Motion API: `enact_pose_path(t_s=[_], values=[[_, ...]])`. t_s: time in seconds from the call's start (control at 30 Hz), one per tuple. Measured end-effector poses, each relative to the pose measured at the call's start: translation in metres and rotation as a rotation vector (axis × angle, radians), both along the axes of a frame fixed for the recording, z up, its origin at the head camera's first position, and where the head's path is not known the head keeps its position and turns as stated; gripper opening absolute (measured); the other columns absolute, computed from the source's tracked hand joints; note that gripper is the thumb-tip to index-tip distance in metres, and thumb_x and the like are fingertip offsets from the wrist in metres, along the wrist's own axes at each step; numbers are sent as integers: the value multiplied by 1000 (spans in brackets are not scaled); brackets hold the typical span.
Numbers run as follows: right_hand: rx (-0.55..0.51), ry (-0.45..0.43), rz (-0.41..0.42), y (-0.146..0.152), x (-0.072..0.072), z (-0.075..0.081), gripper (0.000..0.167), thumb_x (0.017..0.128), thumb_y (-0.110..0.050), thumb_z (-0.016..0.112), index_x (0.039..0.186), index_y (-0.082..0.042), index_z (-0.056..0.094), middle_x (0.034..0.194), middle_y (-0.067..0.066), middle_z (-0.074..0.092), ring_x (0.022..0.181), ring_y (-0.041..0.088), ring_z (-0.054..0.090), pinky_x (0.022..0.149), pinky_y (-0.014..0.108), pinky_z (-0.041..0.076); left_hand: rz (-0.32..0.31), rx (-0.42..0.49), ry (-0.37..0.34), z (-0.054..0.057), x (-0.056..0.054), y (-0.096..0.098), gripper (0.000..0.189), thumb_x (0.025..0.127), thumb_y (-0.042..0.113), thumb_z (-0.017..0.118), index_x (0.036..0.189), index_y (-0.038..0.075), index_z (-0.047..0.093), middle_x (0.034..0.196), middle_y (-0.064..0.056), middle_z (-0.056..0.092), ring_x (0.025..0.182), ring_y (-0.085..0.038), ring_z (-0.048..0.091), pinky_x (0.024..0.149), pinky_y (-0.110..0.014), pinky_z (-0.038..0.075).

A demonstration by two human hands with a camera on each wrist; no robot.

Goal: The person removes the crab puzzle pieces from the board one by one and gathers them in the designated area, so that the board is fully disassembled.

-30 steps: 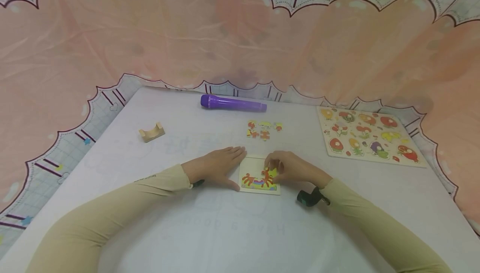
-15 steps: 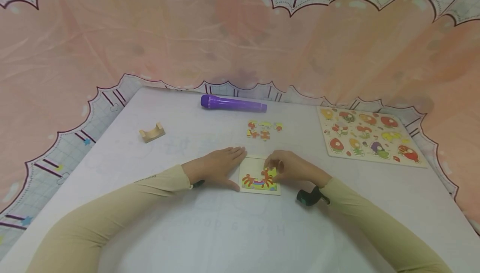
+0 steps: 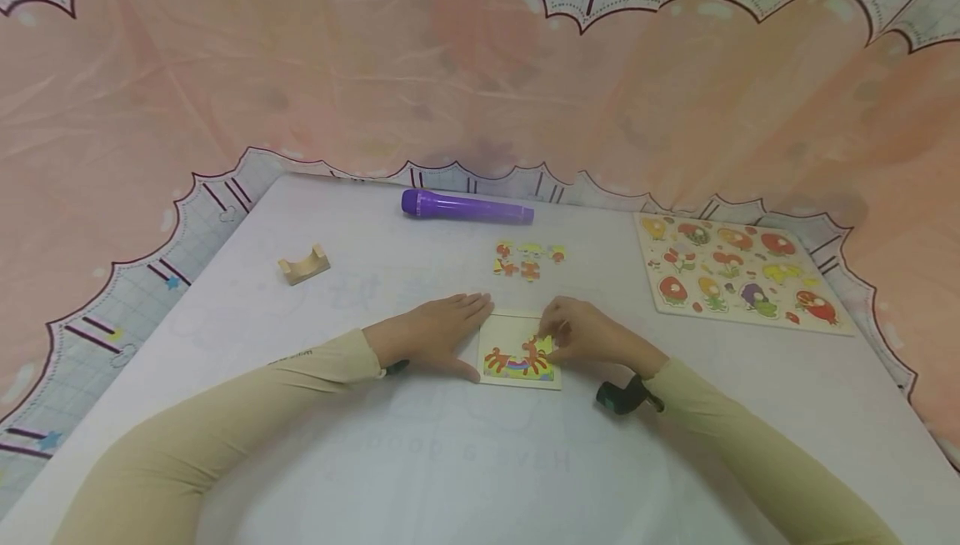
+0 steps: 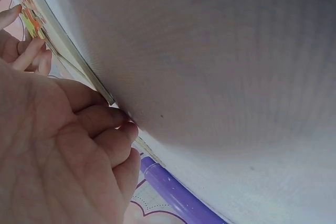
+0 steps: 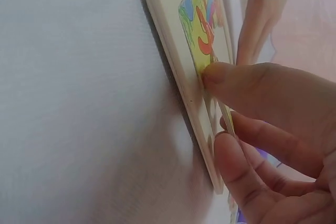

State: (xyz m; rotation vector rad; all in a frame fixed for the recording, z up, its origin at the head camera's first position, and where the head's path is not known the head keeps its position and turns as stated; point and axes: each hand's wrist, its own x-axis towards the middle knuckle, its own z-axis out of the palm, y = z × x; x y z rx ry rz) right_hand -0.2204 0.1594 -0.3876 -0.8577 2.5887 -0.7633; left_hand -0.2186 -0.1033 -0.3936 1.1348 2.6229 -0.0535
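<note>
- One puzzle tray (image 3: 504, 328) lies on the surface (image 3: 450, 478); joined pieces (image 3: 517, 364) occupy its near part.
- Left hand (image 3: 433, 332): fingers extended, touching the tray's left edge.
- Right hand (image 3: 588, 335): pinching a tilted piece (image 5: 227, 115), edge-on only in the right wrist view; shifted slightly rightward since the previous frame.
- Beyond: loose pieces (image 3: 529, 270), then purple microphone (image 3: 468, 207).

The right hand (image 3: 583, 332) has shifted slightly rightward at the animal puzzle board (image 3: 501, 328), exposing more of the board's upper right area; the black wrist-mounted camera (image 3: 619, 397) has moved rightward with the hand
</note>
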Motion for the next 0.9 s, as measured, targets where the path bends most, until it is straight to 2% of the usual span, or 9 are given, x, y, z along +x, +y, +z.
enact_pose_path(t_s=[0.17,0.37,0.63,0.9], values=[[-19,40,-29,2,0,0,21,74,-13,79,93,-8,71,102,5,61,87,15,59,78,27,55,-2,-2,3,0,0,0,104,80,69,53,150,2,15,158,-12,14,147,-24,15,122,-35,13],[-74,92,-114,11,-9,2,26,78,-10,75,102,-6,68,101,9,66,92,22,62,80,33,56,7,-17,-2,-1,0,0,106,79,71,53,150,4,14,158,-11,12,147,-22,13,122,-33,13],[-147,97,-209,28,-39,5,30,79,-5,70,108,1,67,103,16,65,98,29,60,85,40,56,3,-23,7,-2,-1,0,106,79,71,53,150,3,14,158,-11,13,147,-22,14,122,-33,14],[-131,74,-288,32,-67,-4,30,82,-8,69,110,2,65,111,19,66,103,30,58,92,44,52,-9,-14,14,-1,-1,0,105,80,70,53,150,2,15,158,-13,14,147,-24,15,122,-35,14]])
